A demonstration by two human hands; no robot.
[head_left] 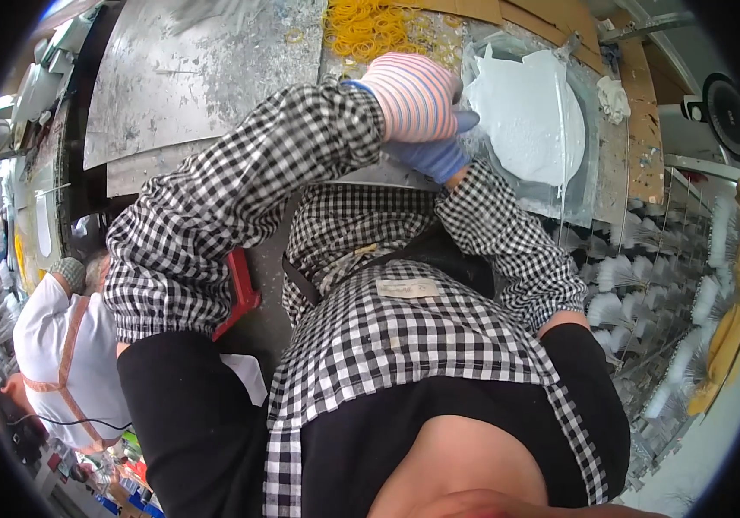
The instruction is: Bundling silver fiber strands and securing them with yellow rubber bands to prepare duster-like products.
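Note:
Over the near edge of the worktable, my two gloved hands meet and overlap. My left hand (pixel 411 97), in a pink, white and blue striped glove, shows its back with the fingers curled down out of sight; it looks closed. Partly beneath it is my right hand (pixel 435 158), in a blue glove, its fingers mostly hidden. Whatever lies between the hands cannot be made out. Just right of them, a thick white paste (pixel 530 116) spreads over a film-lined tray (pixel 590 194). A thin white-coated strip (pixel 562 142) lies across the paste's right side.
Yellow rubber bands (pixel 370 30) are heaped at the back. A stained metal sheet (pixel 206 78) covers the table's left part. A crumpled white cloth (pixel 613 99) lies right of the tray. White-bristled brush pieces (pixel 633 268) hang on a rack at right. Another person (pixel 68 363) is at left.

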